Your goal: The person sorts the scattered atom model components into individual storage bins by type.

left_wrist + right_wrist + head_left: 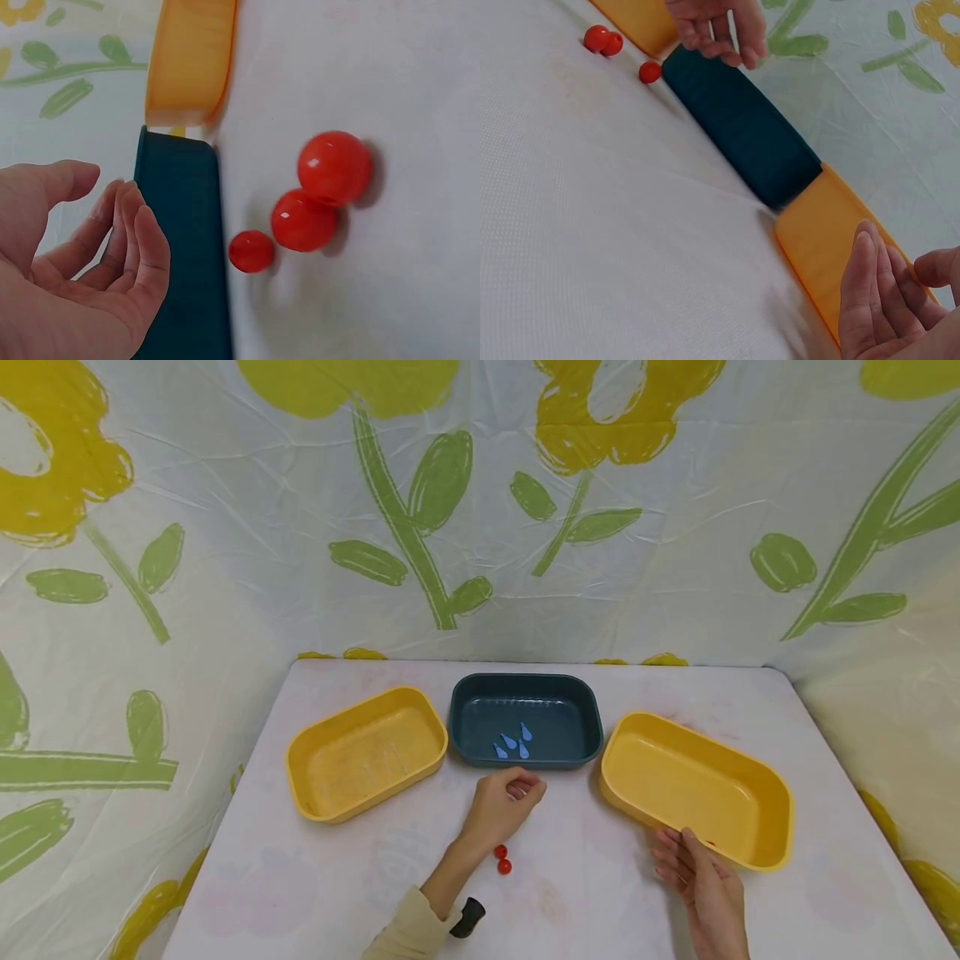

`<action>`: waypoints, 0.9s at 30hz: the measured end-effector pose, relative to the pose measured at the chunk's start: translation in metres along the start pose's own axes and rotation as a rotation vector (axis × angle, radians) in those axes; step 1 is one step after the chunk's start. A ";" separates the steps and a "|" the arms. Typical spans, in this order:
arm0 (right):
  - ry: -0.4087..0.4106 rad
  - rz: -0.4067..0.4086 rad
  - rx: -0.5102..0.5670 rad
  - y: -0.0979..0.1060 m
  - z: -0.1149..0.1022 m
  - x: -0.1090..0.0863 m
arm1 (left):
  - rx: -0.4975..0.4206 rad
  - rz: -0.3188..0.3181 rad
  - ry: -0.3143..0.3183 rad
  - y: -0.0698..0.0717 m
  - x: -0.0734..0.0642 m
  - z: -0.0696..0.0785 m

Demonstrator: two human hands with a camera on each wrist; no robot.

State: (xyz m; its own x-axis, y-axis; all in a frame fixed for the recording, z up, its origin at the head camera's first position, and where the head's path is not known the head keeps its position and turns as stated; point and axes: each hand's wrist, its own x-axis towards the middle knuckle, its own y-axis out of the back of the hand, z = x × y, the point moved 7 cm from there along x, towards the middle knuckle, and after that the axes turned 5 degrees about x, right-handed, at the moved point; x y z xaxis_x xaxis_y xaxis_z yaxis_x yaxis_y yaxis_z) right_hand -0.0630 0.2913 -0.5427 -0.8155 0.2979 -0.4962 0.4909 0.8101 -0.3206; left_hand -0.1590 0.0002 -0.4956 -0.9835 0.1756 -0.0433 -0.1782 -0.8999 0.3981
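Note:
My left hand point(504, 806) hovers just in front of the dark teal tray point(525, 763), fingers loosely bent. A gap shows between its thumb and fingers in the left wrist view, with nothing in it. Three red balls point(334, 168) lie on the table below that hand; the head view shows two, the left wrist hiding the third. Several blue drop-shaped pieces point(508, 741) lie in the teal tray. At the near side of the right yellow tray point(697, 760) is my right hand point(708, 889), thumb by the rim and fingers outside it, thumb and fingers apart.
Another yellow tray point(405, 714) stands at the left, with thin clear pieces point(396, 758) inside. A small red spot point(710, 843) shows by the right tray's near rim. A black band point(468, 918) sits at the left sleeve. Flower-patterned cloth point(637, 585) hangs behind the table.

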 end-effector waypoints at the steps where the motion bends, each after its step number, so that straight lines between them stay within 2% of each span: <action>1: -0.004 0.005 -0.001 0.000 0.000 0.000 | 0.005 0.009 0.002 0.001 -0.001 -0.003; 7: -0.037 0.047 -0.013 0.002 0.002 0.001 | 0.013 0.043 0.046 0.009 -0.006 -0.022; 14: -0.023 0.025 -0.027 0.001 0.000 0.000 | 0.025 0.046 0.099 0.012 -0.011 -0.040; 19: -0.007 -0.004 -0.023 -0.001 -0.001 0.000 | 0.057 0.043 0.124 0.012 -0.015 -0.048; 23: 0.002 -0.025 -0.013 -0.002 -0.001 -0.001 | 0.087 0.041 0.111 0.012 -0.020 -0.050; 27: -0.001 -0.021 -0.010 -0.001 -0.001 -0.001 | 0.075 0.030 0.081 0.012 -0.023 -0.049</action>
State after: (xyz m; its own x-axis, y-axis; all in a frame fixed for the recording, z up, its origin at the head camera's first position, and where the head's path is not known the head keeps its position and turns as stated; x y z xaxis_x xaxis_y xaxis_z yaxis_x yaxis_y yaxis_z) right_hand -0.0630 0.2912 -0.5412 -0.8252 0.2800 -0.4906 0.4706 0.8211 -0.3231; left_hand -0.1398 -0.0340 -0.5350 -0.9881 0.1137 -0.1032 -0.1491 -0.8712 0.4678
